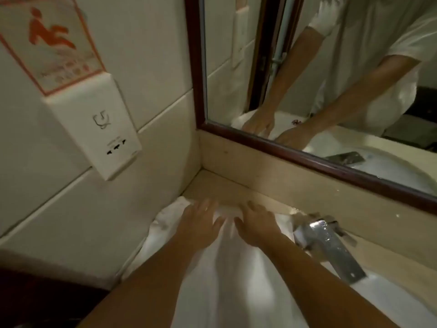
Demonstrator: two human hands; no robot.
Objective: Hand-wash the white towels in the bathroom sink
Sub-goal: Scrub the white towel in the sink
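Nearest you, the white towel [227, 280] runs between your forearms, lying on the tabletop [236, 195] left of the sink [383, 290]. It is not in the basin.

Your left hand [201, 223] and right hand [255, 223] lie side by side on its far end, fingers straight and spread. They press flat on the cloth and grip nothing.

I see no suds or running water, so I judge the towel is being pressed out or smoothed. Whether its wash is finished I cannot tell; rinsing and any other towels may remain.

Count: one towel that I can tell apart, two hands, and one tap [328, 247] just right of them. Farther off are one mirror [307, 67], one wall socket box [99, 129] and one warning sign [49, 41].
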